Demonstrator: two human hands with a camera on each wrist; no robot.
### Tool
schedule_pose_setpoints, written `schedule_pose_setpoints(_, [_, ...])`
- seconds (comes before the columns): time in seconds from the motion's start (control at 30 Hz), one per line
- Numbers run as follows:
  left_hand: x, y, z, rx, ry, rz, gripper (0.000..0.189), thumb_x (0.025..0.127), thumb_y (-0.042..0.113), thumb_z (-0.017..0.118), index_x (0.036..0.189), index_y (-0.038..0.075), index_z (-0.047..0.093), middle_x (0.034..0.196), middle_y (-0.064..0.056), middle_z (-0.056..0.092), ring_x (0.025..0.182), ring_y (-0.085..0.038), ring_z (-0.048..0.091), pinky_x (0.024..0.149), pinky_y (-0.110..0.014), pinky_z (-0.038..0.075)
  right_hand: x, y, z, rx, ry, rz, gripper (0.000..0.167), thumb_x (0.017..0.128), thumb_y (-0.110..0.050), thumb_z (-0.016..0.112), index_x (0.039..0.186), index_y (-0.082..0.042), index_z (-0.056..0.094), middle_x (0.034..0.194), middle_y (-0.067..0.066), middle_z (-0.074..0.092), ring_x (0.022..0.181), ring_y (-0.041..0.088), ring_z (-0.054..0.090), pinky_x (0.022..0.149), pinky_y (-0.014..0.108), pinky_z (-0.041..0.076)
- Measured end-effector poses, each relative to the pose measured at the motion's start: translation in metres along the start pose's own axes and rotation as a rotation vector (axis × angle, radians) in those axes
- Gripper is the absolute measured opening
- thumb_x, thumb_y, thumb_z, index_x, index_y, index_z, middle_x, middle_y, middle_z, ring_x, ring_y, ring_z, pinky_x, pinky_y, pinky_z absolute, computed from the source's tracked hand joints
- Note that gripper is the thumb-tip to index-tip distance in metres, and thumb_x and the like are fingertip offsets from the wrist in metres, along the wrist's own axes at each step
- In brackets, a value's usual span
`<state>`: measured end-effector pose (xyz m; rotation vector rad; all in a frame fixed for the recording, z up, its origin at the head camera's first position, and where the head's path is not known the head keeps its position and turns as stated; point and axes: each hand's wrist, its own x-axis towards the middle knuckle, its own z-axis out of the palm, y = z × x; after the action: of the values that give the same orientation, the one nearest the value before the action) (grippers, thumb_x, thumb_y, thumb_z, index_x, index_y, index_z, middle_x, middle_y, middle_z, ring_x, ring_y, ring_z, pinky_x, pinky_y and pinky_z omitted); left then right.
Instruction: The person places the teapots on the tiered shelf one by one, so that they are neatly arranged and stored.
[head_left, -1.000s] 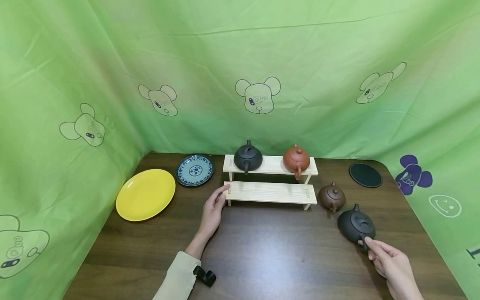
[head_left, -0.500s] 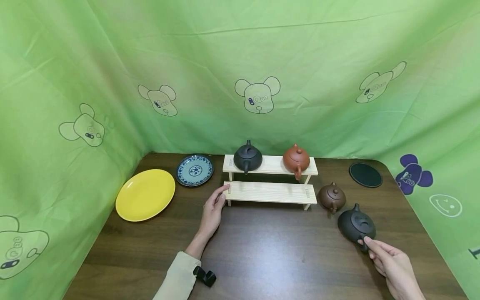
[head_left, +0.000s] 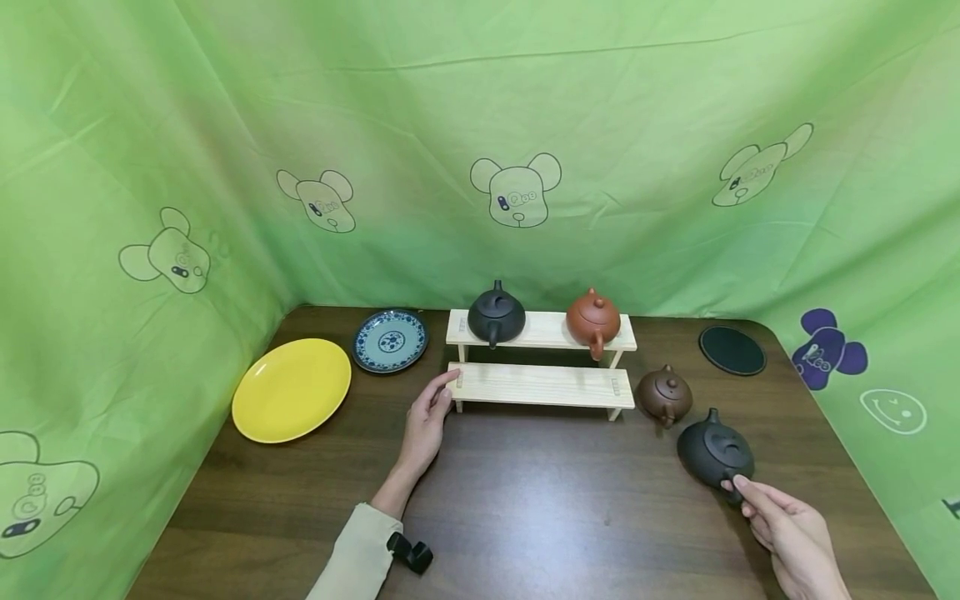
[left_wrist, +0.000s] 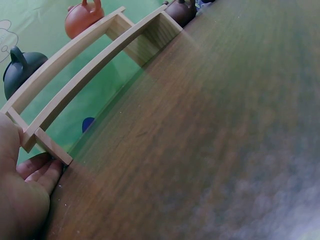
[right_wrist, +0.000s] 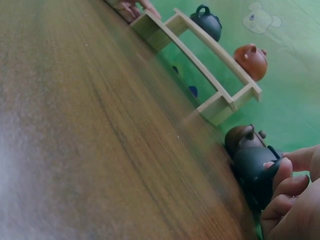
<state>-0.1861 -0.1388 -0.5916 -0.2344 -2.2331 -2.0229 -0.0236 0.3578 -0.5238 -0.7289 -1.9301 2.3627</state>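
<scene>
My right hand (head_left: 795,533) pinches the handle of a black teapot (head_left: 712,450) between thumb and fingers, at the right of the table. Its base looks level with the tabletop in the right wrist view, where the fingers (right_wrist: 284,172) curl at the handle. At the left end of a two-tier wooden stand (head_left: 540,384), my left hand (head_left: 423,425) holds the lower tier's corner. The left wrist view has fingers (left_wrist: 42,172) by the stand's leg. A second black teapot (head_left: 497,315) and an orange-brown teapot (head_left: 592,319) sit on the upper tier.
A dark brown teapot (head_left: 663,395) stands between the stand and the held teapot. Left of the stand lie a yellow plate (head_left: 292,390) and a blue patterned plate (head_left: 390,341). A dark round coaster (head_left: 732,350) lies at the back right. Green cloth (head_left: 525,100) surrounds the table.
The right hand and its black teapot have shifted very slightly to the right. The left hand and the other things stay where they were.
</scene>
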Motion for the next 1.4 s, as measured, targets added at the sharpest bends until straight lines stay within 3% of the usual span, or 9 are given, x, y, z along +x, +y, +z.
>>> schedule_pose_setpoints(0.3, [-0.001,0.003,0.001,-0.007,0.004,0.022,0.035,0.118,0.027,0.056,0.151,0.024,0.070,0.156,-0.001,0.066,0.129,-0.013,0.066,0.109,-0.028,0.056,-0.002,0.001,-0.002,0.031,-0.021,-0.019,0.036,0.111,-0.008,0.066,0.088,-0.021,0.090,0.069,-0.011,0.066,0.056,0.014,0.019,0.054,0.039,0.010])
schedule_pose_setpoints(0.5, [0.000,0.000,0.000,0.000,-0.003,-0.014,0.035,0.118,0.028,0.057,0.151,0.029,0.069,0.156,0.003,0.065,0.131,-0.018,0.066,0.110,-0.029,0.055,-0.002,0.003,-0.002,0.109,-0.068,-0.062,0.037,0.113,-0.004,0.062,0.092,-0.016,0.090,0.082,-0.010,0.080,0.054,0.015,0.017,0.054,0.038,0.007])
schedule_pose_setpoints(0.73, [0.002,-0.006,-0.001,-0.051,-0.017,-0.072,0.035,0.118,0.027,0.057,0.149,0.035,0.070,0.159,0.011,0.062,0.143,-0.017,0.061,0.116,-0.031,0.052,-0.003,0.002,-0.001,0.172,-0.096,-0.101,0.038,0.113,-0.001,0.060,0.090,-0.011,0.088,0.089,-0.004,0.084,0.053,0.015,0.017,0.054,0.037,0.005])
schedule_pose_setpoints(1.0, [0.002,-0.009,-0.002,-0.055,-0.019,-0.069,0.034,0.118,0.030,0.057,0.149,0.035,0.069,0.158,0.010,0.063,0.142,-0.018,0.061,0.116,-0.031,0.052,-0.011,-0.004,0.004,0.232,-0.109,-0.155,0.038,0.113,0.002,0.057,0.094,-0.008,0.088,0.088,-0.003,0.083,0.058,0.024,0.008,0.054,0.038,0.000])
schedule_pose_setpoints(1.2, [0.001,-0.007,-0.002,-0.014,-0.017,-0.016,0.036,0.118,0.034,0.056,0.152,0.031,0.068,0.159,0.004,0.063,0.139,-0.021,0.063,0.113,-0.032,0.055,-0.019,-0.010,0.010,0.267,-0.138,-0.192,0.039,0.113,0.006,0.054,0.096,-0.005,0.088,0.089,0.001,0.083,0.057,0.023,0.010,0.054,0.036,0.001])
schedule_pose_setpoints(1.4, [-0.002,0.002,0.001,0.001,-0.001,0.036,0.037,0.119,0.032,0.055,0.152,0.026,0.068,0.158,-0.001,0.064,0.136,-0.016,0.065,0.109,-0.030,0.057,-0.024,-0.015,0.019,0.291,-0.188,-0.226,0.041,0.113,0.010,0.050,0.100,-0.002,0.087,0.092,0.006,0.084,0.058,0.022,0.009,0.054,0.035,0.000])
